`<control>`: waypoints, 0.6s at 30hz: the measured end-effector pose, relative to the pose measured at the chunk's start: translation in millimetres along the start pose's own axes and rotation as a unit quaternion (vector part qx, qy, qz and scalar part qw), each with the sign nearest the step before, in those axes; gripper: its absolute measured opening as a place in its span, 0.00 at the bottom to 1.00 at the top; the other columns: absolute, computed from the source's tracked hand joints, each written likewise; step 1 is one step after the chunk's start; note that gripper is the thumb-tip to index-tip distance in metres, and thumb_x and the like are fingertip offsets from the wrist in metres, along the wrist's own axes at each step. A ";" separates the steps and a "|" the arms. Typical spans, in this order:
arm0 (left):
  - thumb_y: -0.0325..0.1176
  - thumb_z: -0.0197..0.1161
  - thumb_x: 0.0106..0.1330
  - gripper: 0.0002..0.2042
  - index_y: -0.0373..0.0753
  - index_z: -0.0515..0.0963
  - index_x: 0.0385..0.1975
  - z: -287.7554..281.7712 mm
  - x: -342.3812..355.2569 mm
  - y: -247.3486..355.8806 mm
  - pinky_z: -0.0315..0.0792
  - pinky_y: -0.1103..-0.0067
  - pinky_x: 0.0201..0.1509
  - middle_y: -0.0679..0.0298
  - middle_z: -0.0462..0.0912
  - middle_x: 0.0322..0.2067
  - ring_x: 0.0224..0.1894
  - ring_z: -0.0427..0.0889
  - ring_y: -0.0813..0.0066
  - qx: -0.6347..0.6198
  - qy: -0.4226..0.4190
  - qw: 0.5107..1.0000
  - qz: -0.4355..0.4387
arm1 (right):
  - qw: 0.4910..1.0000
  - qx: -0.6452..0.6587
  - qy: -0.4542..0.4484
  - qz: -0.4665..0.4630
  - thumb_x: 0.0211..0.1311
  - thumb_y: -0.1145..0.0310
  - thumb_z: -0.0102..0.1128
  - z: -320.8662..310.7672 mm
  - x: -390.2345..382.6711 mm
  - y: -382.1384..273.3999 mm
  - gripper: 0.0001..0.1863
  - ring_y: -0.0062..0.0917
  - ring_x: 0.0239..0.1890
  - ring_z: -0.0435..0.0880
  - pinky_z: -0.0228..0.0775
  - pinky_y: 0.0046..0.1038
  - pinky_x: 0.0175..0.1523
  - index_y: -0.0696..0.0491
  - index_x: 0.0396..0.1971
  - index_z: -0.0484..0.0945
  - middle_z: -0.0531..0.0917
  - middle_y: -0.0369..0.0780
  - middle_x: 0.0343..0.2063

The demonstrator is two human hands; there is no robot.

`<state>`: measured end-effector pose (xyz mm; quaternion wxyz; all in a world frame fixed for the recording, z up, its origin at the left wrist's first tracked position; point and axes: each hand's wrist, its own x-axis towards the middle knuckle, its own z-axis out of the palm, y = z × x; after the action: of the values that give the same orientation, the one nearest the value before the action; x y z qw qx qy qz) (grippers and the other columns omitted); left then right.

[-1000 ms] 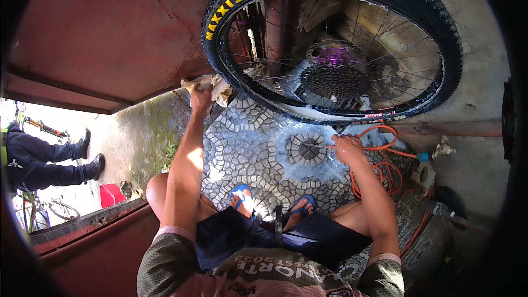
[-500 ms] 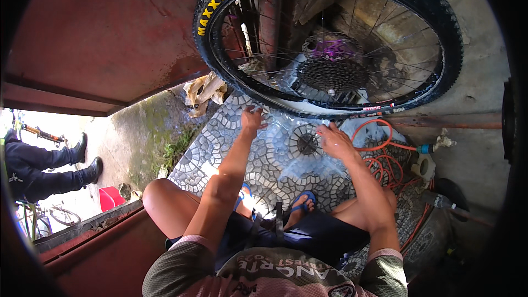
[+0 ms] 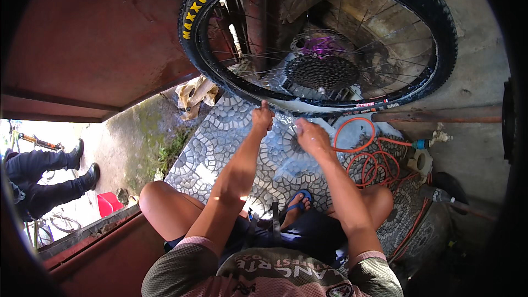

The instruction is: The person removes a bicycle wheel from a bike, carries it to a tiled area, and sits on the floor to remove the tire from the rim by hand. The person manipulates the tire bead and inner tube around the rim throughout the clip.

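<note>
A bicycle wheel with a black knobby tyre (image 3: 193,44) leans in front of me, wet and streaked with white foam along its lower side. Its rear cassette (image 3: 323,72) and a purple hub (image 3: 324,48) show through the spokes. Just below the tyre's lower edge is my left hand (image 3: 263,117), its fingers curled and one digit pointing up toward the rubber. My right hand (image 3: 313,138) is closed a short way to the right, fingertips turned toward the left hand. Whatever either hand pinches, if anything, is too small to make out.
An orange hose (image 3: 355,148) lies coiled at right, joined to a tap (image 3: 440,136). A plastic bottle (image 3: 437,193) lies farther right. Crumpled brown paper (image 3: 195,96) is by the red metal panel (image 3: 99,33). At left are another person's legs (image 3: 49,168) and a red container (image 3: 109,203).
Both hands have come closer together, and their fingers have curled in from a looser spread. The wheel appears slightly farther left and higher as the view shifts.
</note>
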<state>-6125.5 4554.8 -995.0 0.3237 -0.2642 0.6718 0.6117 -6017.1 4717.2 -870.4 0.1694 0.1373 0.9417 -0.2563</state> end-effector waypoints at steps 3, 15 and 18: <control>0.68 0.52 0.73 0.36 0.34 0.83 0.26 -10.0 9.9 3.7 0.78 0.64 0.30 0.53 0.84 0.23 0.23 0.82 0.57 0.011 0.005 0.998 -0.062 | 0.995 -0.096 -0.011 0.032 0.68 0.67 0.54 -18.4 21.7 35.8 0.12 0.53 0.48 0.86 0.78 0.50 0.54 0.49 0.48 0.81 0.88 0.54 0.41; 0.35 0.52 0.71 0.19 0.36 0.82 0.56 7.2 17.9 8.7 0.59 0.55 0.74 0.51 0.81 0.59 0.66 0.74 0.53 0.747 0.053 0.563 0.349 | 0.988 -0.107 -0.081 -0.075 0.70 0.65 0.53 -70.6 14.0 16.3 0.11 0.48 0.49 0.86 0.77 0.48 0.54 0.50 0.44 0.82 0.88 0.48 0.42; 0.35 0.52 0.72 0.21 0.36 0.78 0.61 54.1 7.0 5.0 0.58 0.51 0.75 0.49 0.78 0.64 0.70 0.72 0.49 0.750 -0.059 0.593 0.285 | 0.988 -0.102 -0.093 -0.073 0.71 0.65 0.52 -96.1 5.0 30.5 0.11 0.47 0.49 0.86 0.77 0.47 0.54 0.50 0.44 0.83 0.88 0.48 0.42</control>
<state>-6127.7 4609.4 -999.3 0.2554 0.3137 0.9139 -0.0334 -6035.0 4794.3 -807.7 0.2498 0.0256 0.9506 -0.1827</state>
